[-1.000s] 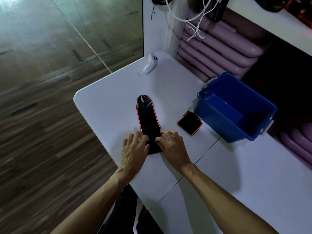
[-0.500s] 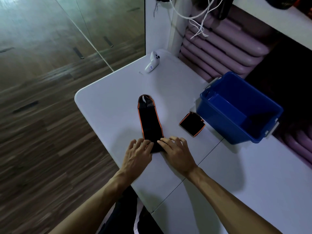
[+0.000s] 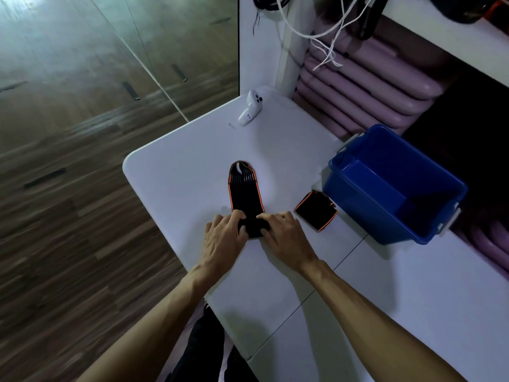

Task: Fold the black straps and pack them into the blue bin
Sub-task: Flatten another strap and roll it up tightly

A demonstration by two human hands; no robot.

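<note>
Both hands, left hand [image 3: 224,234] and right hand [image 3: 283,232], now pinch the near end of the black strap [image 3: 245,194] on the surface [image 3: 170,183], rolling it over; first fold started. Blue bin [image 3: 358,194] waits alongside.

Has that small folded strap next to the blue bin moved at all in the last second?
No. The folded strap lies flat on the table, just left of the blue bin, with the same gap as before.
</note>
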